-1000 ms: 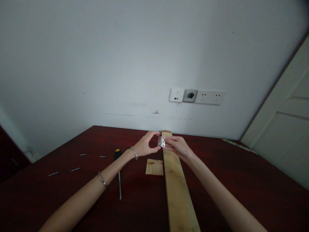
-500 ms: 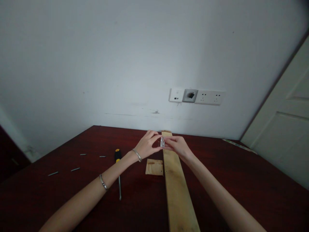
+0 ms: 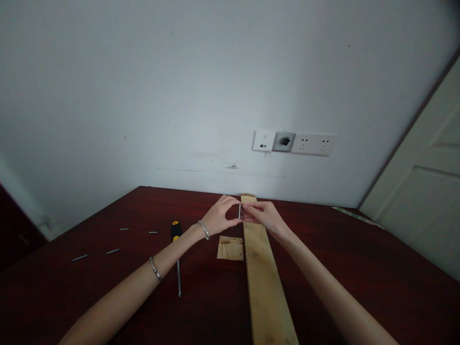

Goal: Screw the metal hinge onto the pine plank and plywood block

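A small silver metal hinge (image 3: 240,212) is pinched between both hands, its narrow edge facing me. My left hand (image 3: 219,214) grips its ends between thumb and forefinger. From the other side my right hand (image 3: 265,215) holds it with the fingertips. Both hands are over the far part of a long wooden board (image 3: 264,278), which runs from the near edge towards the wall. Beside the board's left edge lies a small square wood piece (image 3: 230,248). The hinge's far leaf is mostly hidden by the right fingers.
A screwdriver (image 3: 176,230) with a black and yellow handle lies left of the wood, partly behind my left forearm. Several screws (image 3: 112,251) are spread on the dark red table (image 3: 201,306) at left. Sockets (image 3: 312,144) sit on the wall behind. A flat strip (image 3: 357,217) lies at far right.
The hinge has turned in my fingers: its flat face with holes showed before, now mostly its narrow edge. Both hands stay in nearly the same place.
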`<act>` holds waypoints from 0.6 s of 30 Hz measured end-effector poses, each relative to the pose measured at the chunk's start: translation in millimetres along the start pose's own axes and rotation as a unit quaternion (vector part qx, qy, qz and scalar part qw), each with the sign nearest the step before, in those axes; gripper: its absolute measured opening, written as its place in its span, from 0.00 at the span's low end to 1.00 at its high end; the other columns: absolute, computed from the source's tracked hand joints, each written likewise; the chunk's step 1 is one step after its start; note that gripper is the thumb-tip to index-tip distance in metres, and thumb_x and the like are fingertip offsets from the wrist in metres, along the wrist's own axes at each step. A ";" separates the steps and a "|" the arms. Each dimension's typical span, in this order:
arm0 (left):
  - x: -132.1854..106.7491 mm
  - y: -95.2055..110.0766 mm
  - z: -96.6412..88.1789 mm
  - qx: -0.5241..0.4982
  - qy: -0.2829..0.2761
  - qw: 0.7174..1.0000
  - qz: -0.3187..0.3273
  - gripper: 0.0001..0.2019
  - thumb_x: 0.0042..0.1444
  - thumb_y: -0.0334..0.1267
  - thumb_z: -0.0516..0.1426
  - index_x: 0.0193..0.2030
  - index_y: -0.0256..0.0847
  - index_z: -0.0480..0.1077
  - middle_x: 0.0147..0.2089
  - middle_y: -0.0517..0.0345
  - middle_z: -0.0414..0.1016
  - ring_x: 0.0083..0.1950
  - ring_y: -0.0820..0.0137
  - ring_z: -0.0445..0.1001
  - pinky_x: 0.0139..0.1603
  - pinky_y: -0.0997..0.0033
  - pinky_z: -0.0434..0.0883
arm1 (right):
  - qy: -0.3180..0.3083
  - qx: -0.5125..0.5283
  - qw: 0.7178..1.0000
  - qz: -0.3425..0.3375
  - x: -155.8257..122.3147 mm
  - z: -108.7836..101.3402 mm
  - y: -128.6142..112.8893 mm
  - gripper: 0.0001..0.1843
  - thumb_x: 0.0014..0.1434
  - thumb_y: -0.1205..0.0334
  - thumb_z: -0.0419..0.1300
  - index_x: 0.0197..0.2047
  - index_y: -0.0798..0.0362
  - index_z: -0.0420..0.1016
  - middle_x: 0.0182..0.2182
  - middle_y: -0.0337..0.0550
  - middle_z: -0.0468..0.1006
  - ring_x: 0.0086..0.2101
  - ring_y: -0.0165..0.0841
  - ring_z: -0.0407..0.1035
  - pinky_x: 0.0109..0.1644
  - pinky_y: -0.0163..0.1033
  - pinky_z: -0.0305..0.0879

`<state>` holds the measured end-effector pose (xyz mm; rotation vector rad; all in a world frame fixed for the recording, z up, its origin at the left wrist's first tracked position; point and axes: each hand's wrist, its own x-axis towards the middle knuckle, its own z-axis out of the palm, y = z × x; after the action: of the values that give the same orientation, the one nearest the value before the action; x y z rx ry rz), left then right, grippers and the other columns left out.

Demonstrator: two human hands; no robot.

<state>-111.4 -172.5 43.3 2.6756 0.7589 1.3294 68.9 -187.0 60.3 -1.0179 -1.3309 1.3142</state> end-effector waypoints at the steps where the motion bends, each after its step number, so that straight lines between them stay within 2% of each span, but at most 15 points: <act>1: -0.3 0.1 0.1 -0.017 0.009 1.000 -0.002 0.19 0.48 0.34 0.63 0.48 0.38 0.66 0.46 0.50 0.70 0.49 0.64 0.67 0.50 0.59 0.68 | -0.001 -0.001 1.000 0.002 -0.9 -0.4 -2.1 0.07 0.47 0.63 0.67 0.30 0.57 0.81 0.23 0.42 0.80 0.25 0.28 0.74 0.34 0.35 0.74; 8: 0.6 5.1 -0.1 -0.097 0.053 0.994 -0.026 0.19 0.48 0.35 0.63 0.48 0.38 0.68 0.47 0.50 0.71 0.49 0.65 0.70 0.51 0.62 0.68 | -0.012 0.028 0.999 0.019 -3.9 -4.9 -9.0 0.05 0.50 0.68 0.63 0.31 0.58 0.79 0.24 0.44 0.80 0.26 0.29 0.75 0.34 0.34 0.73; 15: 0.7 4.9 3.0 -0.134 0.065 0.989 -0.017 0.19 0.48 0.36 0.64 0.48 0.37 0.70 0.46 0.48 0.70 0.49 0.64 0.69 0.51 0.62 0.67 | -0.070 0.100 0.990 0.067 0.2 -10.0 2.8 0.08 0.49 0.64 0.66 0.34 0.58 0.79 0.28 0.46 0.81 0.30 0.29 0.75 0.42 0.37 0.73; 18: 0.5 5.5 3.7 -0.146 0.065 0.987 -0.019 0.19 0.48 0.37 0.64 0.48 0.38 0.70 0.46 0.48 0.69 0.49 0.65 0.69 0.51 0.62 0.67 | -0.078 0.120 0.986 0.084 1.0 -11.0 4.1 0.09 0.48 0.64 0.67 0.34 0.59 0.79 0.29 0.46 0.81 0.31 0.28 0.75 0.42 0.36 0.73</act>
<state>-106.1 -176.4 42.8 2.3561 0.5719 1.4877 79.2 -183.7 55.8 -0.8882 -1.1848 1.6670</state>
